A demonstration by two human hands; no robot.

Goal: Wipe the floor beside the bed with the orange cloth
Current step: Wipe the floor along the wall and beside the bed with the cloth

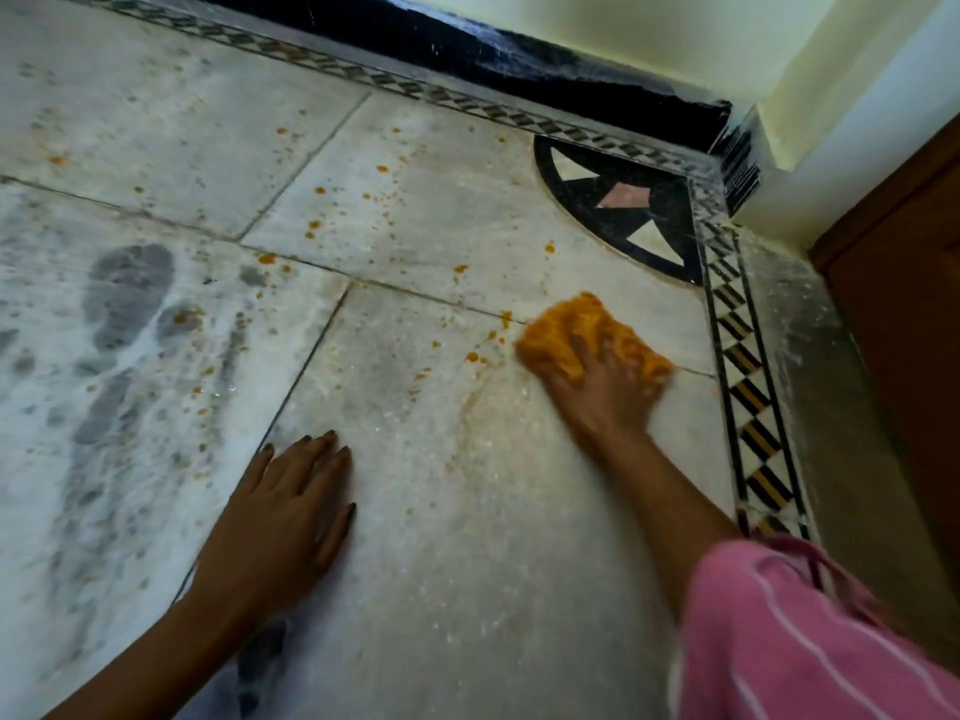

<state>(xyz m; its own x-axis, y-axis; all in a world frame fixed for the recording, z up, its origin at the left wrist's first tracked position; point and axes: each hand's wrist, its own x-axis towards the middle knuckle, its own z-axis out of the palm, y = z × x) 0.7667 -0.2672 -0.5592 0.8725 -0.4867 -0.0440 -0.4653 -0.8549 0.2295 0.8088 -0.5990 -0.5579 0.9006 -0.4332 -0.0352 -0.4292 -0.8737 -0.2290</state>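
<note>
— Pale marble floor fills nearly the whole view: large slabs with thin dark joints and a dusty white film over them.
— And round it?
— Far off, a light wall with a black skirting along its foot, which turns a corner at far right. A brown wood panel stands at the right edge.
— What edges the slabs?
— A patterned border strip of dark and light diamonds, along the far side and down the right. In its corner sits a black quarter-circle inlay with white and pink wedges.
— Any marks?
— A grey footprint in the dust at left, and orange spots scattered across the middle.
— Where is the orange cloth?
— Bunched on the floor right of centre, over a joint, between the inlay and the person, close to the right border. The right hand lies on it, fingers spread flat and pressing, somewhat blurred. A pink striped sleeve shows at near right.
— And the left hand?
— Palm down on the floor, near centre, fingers straight and close together, holding nothing.
</note>
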